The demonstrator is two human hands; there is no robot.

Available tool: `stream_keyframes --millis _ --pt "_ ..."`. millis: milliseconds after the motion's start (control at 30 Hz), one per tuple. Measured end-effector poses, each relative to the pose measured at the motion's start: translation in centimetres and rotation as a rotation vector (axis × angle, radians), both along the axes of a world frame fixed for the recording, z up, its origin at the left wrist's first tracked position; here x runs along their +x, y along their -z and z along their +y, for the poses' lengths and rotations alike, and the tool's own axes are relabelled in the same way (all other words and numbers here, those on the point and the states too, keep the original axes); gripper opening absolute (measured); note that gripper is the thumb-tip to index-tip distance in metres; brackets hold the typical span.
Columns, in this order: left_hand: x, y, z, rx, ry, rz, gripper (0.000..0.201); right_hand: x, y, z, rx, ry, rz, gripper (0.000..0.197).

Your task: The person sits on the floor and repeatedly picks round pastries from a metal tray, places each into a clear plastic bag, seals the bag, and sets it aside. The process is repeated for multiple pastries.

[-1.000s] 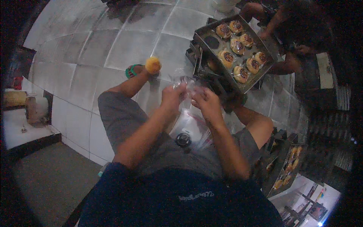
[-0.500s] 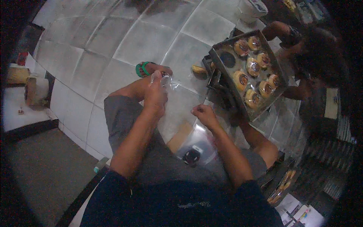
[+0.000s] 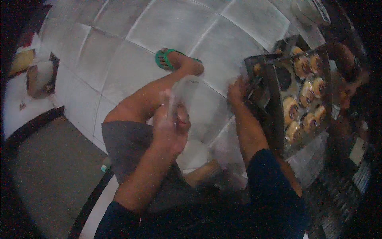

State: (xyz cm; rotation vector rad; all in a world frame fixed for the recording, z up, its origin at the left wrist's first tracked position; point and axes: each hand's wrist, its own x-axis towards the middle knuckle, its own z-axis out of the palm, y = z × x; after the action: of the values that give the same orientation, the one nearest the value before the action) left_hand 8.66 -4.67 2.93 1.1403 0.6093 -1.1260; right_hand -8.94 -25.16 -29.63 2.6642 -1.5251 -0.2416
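My left hand (image 3: pixel 173 125), in front of my bent leg, is closed on a clear plastic bag (image 3: pixel 187 87) that sticks up past the fingers. My right hand (image 3: pixel 237 91) reaches out beside the left side of a dark metal tray (image 3: pixel 276 85). Its fingers are smeared by motion, so whether they grip anything is unclear. Round filled buns (image 3: pixel 306 93), several of them under shiny clear wrap, lie in the tray. A dark round gap shows at the tray's far left corner.
Another person's arm (image 3: pixel 342 57) is behind the tray on the right. A white bucket (image 3: pixel 310 11) stands at the far right. Between my legs lies a blurred brown piece (image 3: pixel 202 173). My foot wears a green sandal (image 3: pixel 163 59). A low white ledge (image 3: pixel 24 115) is at left.
My right hand has moved forward and right, to the tray's side. My left hand stays closed on the plastic bag, lower in view now. The whole view has shifted, putting the tray farther right.
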Motion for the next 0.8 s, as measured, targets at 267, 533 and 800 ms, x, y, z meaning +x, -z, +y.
stream_keyframes --millis 267,533,800 --pt "-0.4 1.4 1.0 -0.155 -0.133 0.167 0.028 3.5 -16.4 3.7 1.297 0.616 -1.338 0.052" --pt "-5.4 -3.7 1.5 -0.503 0.010 0.040 0.036 -3.2 -43.2 17.9 0.325 -0.343 -1.474 0.060" --pt "-12.9 -16.1 6.2 -0.503 0.394 -0.925 0.045 -9.3 -48.8 21.1 0.848 0.256 -1.505 0.050"
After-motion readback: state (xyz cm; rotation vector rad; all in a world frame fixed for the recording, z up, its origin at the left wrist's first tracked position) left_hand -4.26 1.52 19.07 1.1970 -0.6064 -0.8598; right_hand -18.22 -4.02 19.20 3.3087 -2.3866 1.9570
